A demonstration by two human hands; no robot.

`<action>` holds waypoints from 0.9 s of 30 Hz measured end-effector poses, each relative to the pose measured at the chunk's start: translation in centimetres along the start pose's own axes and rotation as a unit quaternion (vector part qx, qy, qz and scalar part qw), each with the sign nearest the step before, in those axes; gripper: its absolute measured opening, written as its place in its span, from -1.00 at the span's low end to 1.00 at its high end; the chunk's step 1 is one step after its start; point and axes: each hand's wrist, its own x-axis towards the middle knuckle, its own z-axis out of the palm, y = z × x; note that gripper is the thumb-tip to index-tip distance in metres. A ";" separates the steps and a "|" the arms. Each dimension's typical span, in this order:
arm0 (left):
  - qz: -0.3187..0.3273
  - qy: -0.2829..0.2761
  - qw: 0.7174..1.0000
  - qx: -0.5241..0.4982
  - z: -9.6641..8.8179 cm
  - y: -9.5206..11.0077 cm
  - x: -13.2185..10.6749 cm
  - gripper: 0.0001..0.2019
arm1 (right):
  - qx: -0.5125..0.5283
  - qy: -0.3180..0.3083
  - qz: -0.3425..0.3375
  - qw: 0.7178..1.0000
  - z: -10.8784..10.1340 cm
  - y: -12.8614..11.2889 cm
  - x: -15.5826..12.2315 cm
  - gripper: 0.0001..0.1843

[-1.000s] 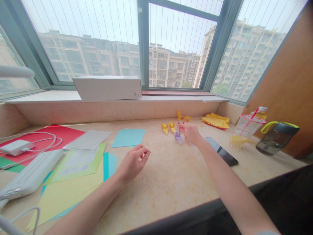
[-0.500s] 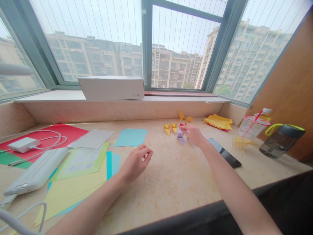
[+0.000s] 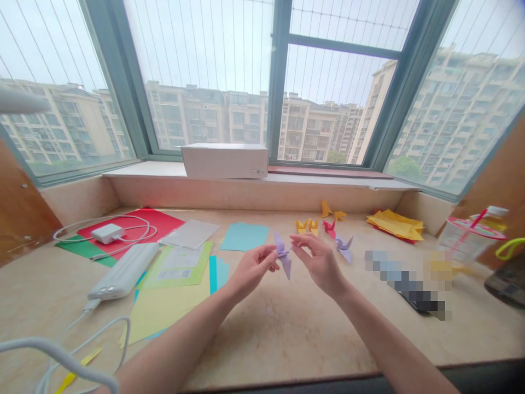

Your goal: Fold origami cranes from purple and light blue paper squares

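A purple origami crane (image 3: 284, 257) hangs above the counter between my two hands, its wings pointing up and down. The fingers of my left hand (image 3: 255, 268) are closed on its left side. On the other side, my right hand (image 3: 322, 262) has thumb and fingers bent around the crane's slim right tip; the exact contact is small and hard to make out. A second purple crane (image 3: 343, 249) rests beyond my right hand. Behind it sit a red crane (image 3: 328, 229) and several yellow folded cranes (image 3: 307, 225).
Blue paper squares (image 3: 244, 236), a green-edged packet (image 3: 180, 268), yellow sheets (image 3: 168, 312) and a power bank (image 3: 123, 271) with cables lie left. At right are yellow paper (image 3: 394, 224), a partly blurred dark phone (image 3: 418, 301), a lidded cup (image 3: 463, 243) and a bottle (image 3: 508, 279).
My right hand has come back from the folded cranes with a purple one, and my left hand has moved up to meet it. The view has shifted left.
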 end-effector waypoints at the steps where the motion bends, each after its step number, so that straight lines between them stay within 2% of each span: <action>1: 0.001 -0.003 1.000 -0.011 0.0 0.1 0.0 -0.55 | 0.003 0.009 -0.007 1.000 0.5 -0.5 -0.1 -0.76; 5: 0.000 -0.006 0.998 -0.068 0.3 0.1 -0.2 -0.62 | 0.001 0.023 -0.032 0.999 1.4 -1.4 -0.6 -0.79; 10: -0.003 0.003 0.992 -0.125 0.5 -0.1 -0.1 -0.61 | -0.010 0.005 -0.040 0.999 1.4 -1.3 -1.5 -0.75; 20: -0.009 -0.023 0.990 -0.139 0.8 0.4 -0.6 -0.62 | 0.016 -0.012 0.014 1.000 1.3 -0.4 -1.8 -0.69; 24: -0.006 -0.016 0.990 -0.138 0.9 0.3 -0.7 -0.63 | 0.049 -0.006 0.039 0.998 1.4 -0.2 -2.0 -0.69; 27: 0.028 0.007 0.996 -0.085 0.9 -0.1 -0.7 -0.63 | 0.087 0.005 0.072 0.994 1.7 0.0 -2.0 -0.67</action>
